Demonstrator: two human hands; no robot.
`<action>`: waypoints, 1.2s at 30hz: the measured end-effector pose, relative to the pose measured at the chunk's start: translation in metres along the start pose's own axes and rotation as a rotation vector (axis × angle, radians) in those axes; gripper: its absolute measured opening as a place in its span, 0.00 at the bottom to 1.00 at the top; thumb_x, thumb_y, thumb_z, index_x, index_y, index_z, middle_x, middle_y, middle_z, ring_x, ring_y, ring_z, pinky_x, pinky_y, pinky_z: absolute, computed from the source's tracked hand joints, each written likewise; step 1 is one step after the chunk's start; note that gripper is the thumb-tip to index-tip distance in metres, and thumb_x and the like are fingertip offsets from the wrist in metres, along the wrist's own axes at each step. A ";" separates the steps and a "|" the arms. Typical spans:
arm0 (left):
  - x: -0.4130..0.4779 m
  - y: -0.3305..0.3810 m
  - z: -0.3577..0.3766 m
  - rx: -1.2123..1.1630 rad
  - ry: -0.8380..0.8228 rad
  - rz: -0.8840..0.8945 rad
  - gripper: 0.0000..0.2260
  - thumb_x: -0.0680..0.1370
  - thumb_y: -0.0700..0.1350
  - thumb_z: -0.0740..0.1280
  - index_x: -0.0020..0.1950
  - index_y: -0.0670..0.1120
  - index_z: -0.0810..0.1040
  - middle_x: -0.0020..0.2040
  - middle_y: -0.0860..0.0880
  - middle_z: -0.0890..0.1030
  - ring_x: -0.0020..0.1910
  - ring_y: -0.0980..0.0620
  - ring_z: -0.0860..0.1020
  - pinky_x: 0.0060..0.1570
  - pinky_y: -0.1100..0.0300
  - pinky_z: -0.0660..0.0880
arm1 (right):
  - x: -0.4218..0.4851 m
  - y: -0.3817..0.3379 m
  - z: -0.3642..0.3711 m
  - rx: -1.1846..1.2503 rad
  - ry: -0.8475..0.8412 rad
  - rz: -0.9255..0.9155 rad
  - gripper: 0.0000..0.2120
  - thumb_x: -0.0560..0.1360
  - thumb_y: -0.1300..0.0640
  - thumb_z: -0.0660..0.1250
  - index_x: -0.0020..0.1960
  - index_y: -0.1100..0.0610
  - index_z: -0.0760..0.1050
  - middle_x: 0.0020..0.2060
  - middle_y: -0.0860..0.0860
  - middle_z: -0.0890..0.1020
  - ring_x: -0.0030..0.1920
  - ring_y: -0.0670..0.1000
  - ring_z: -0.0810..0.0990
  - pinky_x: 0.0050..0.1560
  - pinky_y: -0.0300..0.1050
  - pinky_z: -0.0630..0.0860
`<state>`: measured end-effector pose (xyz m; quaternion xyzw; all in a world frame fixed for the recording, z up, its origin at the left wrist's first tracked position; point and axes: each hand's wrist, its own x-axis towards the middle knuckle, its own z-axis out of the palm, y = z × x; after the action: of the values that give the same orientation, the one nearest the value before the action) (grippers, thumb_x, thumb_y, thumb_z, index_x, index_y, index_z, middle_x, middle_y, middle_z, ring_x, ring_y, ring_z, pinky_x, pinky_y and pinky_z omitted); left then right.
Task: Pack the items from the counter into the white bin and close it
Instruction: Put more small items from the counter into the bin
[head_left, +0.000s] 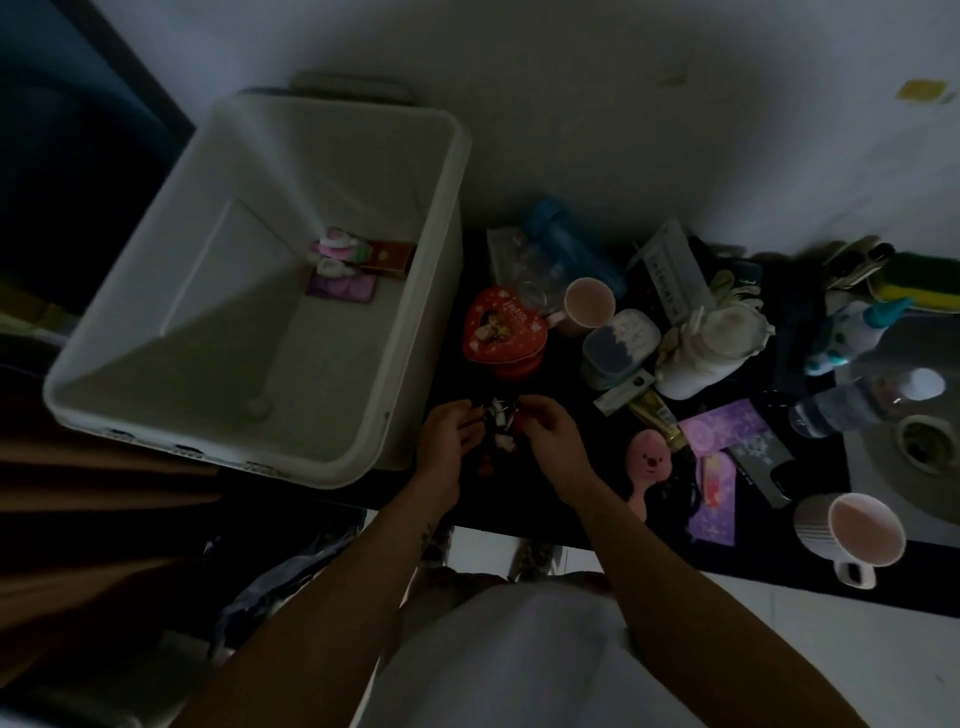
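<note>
The open white bin (124, 395) stands at the left of the dark counter (571, 499). A few small pink and purple packets (345, 270) lie on its floor. Just right of the bin's near corner, my left hand (449, 436) and my right hand (548, 431) face each other with curled fingers, both gripping a small dark object with white bits (498, 421). A red heart-shaped tin (504, 335) sits right behind my hands.
The counter holds a pink mug (587, 306), a blue bottle (566, 244), a clear tub (621, 345), a pink hairbrush (647, 467), purple cards (722, 431) and another mug (852, 535). A sink (914, 447) is at the right. The wall is behind.
</note>
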<state>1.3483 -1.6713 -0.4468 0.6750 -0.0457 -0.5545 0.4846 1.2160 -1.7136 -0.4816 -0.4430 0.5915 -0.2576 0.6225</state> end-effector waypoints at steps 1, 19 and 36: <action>0.001 0.000 -0.001 0.005 -0.001 0.003 0.09 0.81 0.44 0.59 0.58 0.46 0.76 0.53 0.46 0.82 0.51 0.49 0.81 0.42 0.61 0.75 | 0.001 0.000 0.002 -0.083 0.008 -0.041 0.13 0.76 0.67 0.63 0.58 0.59 0.78 0.56 0.56 0.81 0.54 0.51 0.81 0.52 0.38 0.78; 0.002 -0.013 -0.016 0.043 0.029 -0.044 0.12 0.81 0.42 0.58 0.62 0.44 0.75 0.55 0.46 0.81 0.50 0.53 0.79 0.48 0.61 0.73 | -0.001 0.018 -0.015 -1.238 -0.016 -0.294 0.22 0.75 0.38 0.64 0.63 0.50 0.73 0.61 0.53 0.72 0.60 0.59 0.68 0.58 0.52 0.65; -0.010 -0.016 -0.001 0.150 -0.016 -0.056 0.10 0.81 0.43 0.59 0.61 0.44 0.76 0.56 0.44 0.80 0.52 0.50 0.78 0.41 0.60 0.75 | 0.010 0.013 -0.021 -1.139 -0.099 -0.243 0.28 0.74 0.50 0.66 0.72 0.53 0.66 0.68 0.58 0.68 0.67 0.63 0.66 0.64 0.56 0.68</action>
<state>1.3378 -1.6567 -0.4514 0.7059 -0.0719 -0.5683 0.4166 1.1952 -1.7213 -0.4961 -0.7841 0.5518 0.0524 0.2793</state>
